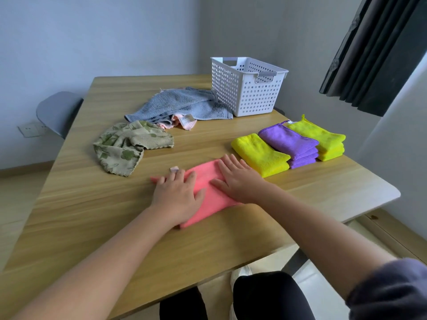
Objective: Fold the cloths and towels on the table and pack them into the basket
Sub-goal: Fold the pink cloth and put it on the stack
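1. The table carries everything: the white basket stands at the far edge, looking empty through its holes, with its floor hidden.
2. Unfolded work lies at far left: a grey towel touching the basket, a pale pink cloth under its near edge, and a green floral cloth just beside them.
3. Folded cloths sit in a row at right, near the basket: yellow, purple, lime.
4. The pink cloth lies directly under both hands, its long axis running from near-left to far-right, pointing toward the yellow one.
5. The left hand lies flat on its left part, fingers spread, grasping nothing.
6. The right hand presses the far-right part, fingers extended flat, likewise gripping nothing; it is the nearer to the folded row and basket.
7. A small tag peeks out by the left fingertips.
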A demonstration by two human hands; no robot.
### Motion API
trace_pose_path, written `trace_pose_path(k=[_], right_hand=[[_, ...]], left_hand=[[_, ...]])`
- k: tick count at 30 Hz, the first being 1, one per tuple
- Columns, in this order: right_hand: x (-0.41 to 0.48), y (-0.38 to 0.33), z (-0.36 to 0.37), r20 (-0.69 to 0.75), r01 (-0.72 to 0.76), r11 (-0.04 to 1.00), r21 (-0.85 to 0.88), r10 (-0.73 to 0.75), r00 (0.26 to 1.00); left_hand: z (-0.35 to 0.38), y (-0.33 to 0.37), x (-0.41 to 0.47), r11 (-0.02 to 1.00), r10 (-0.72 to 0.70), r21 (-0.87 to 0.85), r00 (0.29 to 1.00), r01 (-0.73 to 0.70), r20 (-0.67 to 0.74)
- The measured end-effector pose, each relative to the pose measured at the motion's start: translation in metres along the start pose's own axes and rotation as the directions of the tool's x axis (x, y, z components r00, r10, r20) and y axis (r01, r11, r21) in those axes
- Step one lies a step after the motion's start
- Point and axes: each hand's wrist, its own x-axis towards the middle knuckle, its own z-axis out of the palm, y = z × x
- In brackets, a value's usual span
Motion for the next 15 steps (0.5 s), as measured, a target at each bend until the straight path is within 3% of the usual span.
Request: trace_pose_path(k=[3,8,9,12,15], right_hand=[[-0.013,0.009,-0.010,-0.048,0.005,0.994,-0.110,-0.011,0.999],[-0.056,-0.006,-0.012,-0.124,0.164,0.980,0.112,-0.150,0.981],[-0.063,-0.011,-0.008,-0.098,0.203,0.969,0.138,-0.191,0.977],[-0.077,-0.017,0.011,-0.044,0.261,0.956,0.136,-0.257,0.965],[-0.085,-0.008,0.022,-0.060,0.279,0.951,0.134,-0.274,0.960]], left_hand=[[-0.015,-0.001,-0.029,0.993,0.028,0.117,0.998,-0.021,-0.054],[-0.025,-0.005,-0.046,0.974,0.142,-0.128,0.940,-0.189,-0.309],[-0.020,-0.007,-0.044,0.960,0.187,-0.147,0.936,-0.239,-0.300],[-0.001,-0.008,-0.039,0.942,0.318,-0.103,0.947,-0.321,-0.043],[0.009,-0.003,-0.046,0.947,0.311,-0.112,0.946,-0.300,0.097]])
